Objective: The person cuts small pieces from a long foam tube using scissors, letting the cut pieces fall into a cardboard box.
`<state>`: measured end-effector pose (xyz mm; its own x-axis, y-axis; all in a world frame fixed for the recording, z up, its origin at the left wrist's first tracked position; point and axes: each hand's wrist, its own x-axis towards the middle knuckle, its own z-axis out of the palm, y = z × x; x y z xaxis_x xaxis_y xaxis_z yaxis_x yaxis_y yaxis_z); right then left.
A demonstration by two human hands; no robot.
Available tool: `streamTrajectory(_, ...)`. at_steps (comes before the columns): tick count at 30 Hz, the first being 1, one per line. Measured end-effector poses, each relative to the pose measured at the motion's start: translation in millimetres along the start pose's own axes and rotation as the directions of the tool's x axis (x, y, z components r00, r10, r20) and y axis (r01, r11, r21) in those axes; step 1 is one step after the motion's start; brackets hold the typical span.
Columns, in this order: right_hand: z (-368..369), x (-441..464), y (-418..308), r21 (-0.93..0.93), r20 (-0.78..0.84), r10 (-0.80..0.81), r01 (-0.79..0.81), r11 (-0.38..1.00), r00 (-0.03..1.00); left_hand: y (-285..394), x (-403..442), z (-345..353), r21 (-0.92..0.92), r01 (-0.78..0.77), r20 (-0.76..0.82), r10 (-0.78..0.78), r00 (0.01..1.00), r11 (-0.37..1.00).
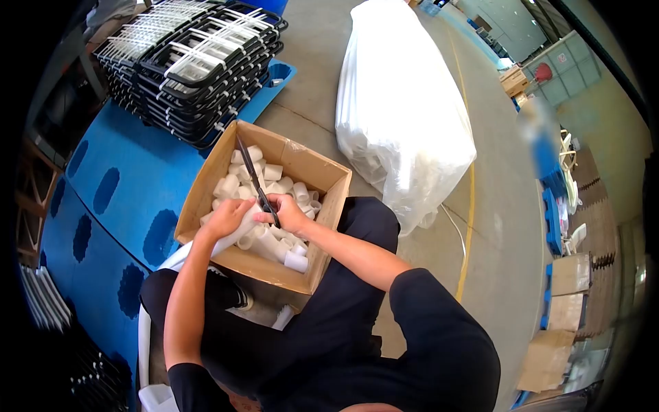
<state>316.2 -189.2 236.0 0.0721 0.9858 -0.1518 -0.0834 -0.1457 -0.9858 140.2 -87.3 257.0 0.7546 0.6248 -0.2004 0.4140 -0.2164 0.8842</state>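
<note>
A cardboard box [329,176] between my legs holds several short white tube pieces [268,238]. Over the box, my left hand [230,216] is closed around the end of a long white tube [180,255], which trails down to the left past my leg. My right hand [287,214] is closed on the handles of black scissors [250,165]; their blades point up and away across the box. The two hands are close together, and the fingers of my right hand are beside the tube's end.
Stacked black frames with white bars [199,55] stand on a blue pallet [123,158] at the left. Beyond the box is a large bag of white tubes [405,96] in clear plastic. Cardboard boxes [549,357] line the right side. A blurred person is farther back.
</note>
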Motion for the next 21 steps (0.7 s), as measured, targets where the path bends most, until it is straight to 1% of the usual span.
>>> streamTrajectory(1,-0.4,0.3,-2.1,-0.001,-0.003,-0.008,0.008,1.0,1.0,2.5,-0.5,-0.2,0.005,-0.007,-0.001,0.007,1.0,1.0)
streamTrajectory(3,-1.8,0.7,-5.8,0.007,-0.006,0.055,-0.055,0.998,0.998,8.2,-1.3,0.2,0.076,-0.045,-0.019,0.047,0.999,0.996)
streamTrajectory(4,-3.2,3.2,-4.1,0.016,-0.018,0.035,-0.035,0.999,0.999,4.4,0.3,-0.7,0.208,-0.048,-0.054,0.06,0.997,0.977)
streamTrajectory(5,-6.0,7.7,-0.9,0.015,-0.023,0.025,-0.025,1.0,0.999,17.4,-6.0,-4.7,0.214,-0.057,-0.053,0.07,0.996,0.975)
streamTrajectory(7,-11.1,14.1,0.8,0.12,-0.123,-0.034,0.049,0.992,0.992,41.7,-21.4,-13.1,0.369,-0.035,-0.07,0.065,0.995,0.929)
streamTrajectory(8,-16.2,17.3,-2.0,0.102,-0.191,-0.058,0.078,0.992,0.98,39.1,-22.8,-16.8,0.425,0.01,-0.04,0.008,0.999,0.905)
streamTrajectory(9,-21.8,19.9,-4.9,0.143,-0.208,-0.088,0.119,0.983,0.974,37.1,-24.3,-17.8,0.425,0.009,-0.04,0.008,0.999,0.905)
streamTrajectory(11,-30.2,22.8,-14.5,0.169,-0.295,-0.108,0.163,0.972,0.949,34.7,-26.0,-20.9,0.432,0.018,-0.137,0.046,0.989,0.902)
streamTrajectory(12,-36.2,25.1,-18.2,0.172,-0.29,-0.094,0.148,0.974,0.952,37.0,-24.9,-22.4,0.43,0.019,-0.145,0.049,0.988,0.902)
streamTrajectory(13,-37.5,25.7,-24.6,0.169,-0.289,-0.097,0.15,0.974,0.952,40.9,-24.5,-22.7,0.416,-0.011,-0.182,0.096,0.979,0.909)
streamTrajectory(14,-37.4,24.8,-29.5,0.203,-0.315,-0.1,0.17,0.964,0.944,42.9,-24.9,-22.0,0.403,-0.042,-0.216,0.14,0.966,0.914)
streamTrajectory(15,-37.4,23.0,-33.6,0.235,-0.342,-0.103,0.191,0.953,0.934,41.6,-23.9,-20.2,0.402,-0.044,-0.215,0.141,0.966,0.915)
streamTrajectory(17,-35.5,16.9,-38.1,0.256,-0.324,-0.086,0.175,0.951,0.942,38.3,-21.0,-16.3,0.435,-0.144,-0.218,0.259,0.941,0.889)
streamTrajectory(19,-29.9,11.0,-40.2,0.243,-0.262,-0.114,0.18,0.953,0.958,40.0,-19.8,-16.1,0.408,-0.128,-0.236,0.24,0.942,0.904)
streamTrajectory(21,-28.2,7.6,-42.8,0.229,-0.244,-0.128,0.186,0.955,0.961,38.2,-17.9,-15.4,0.382,-0.112,-0.251,0.219,0.943,0.917)
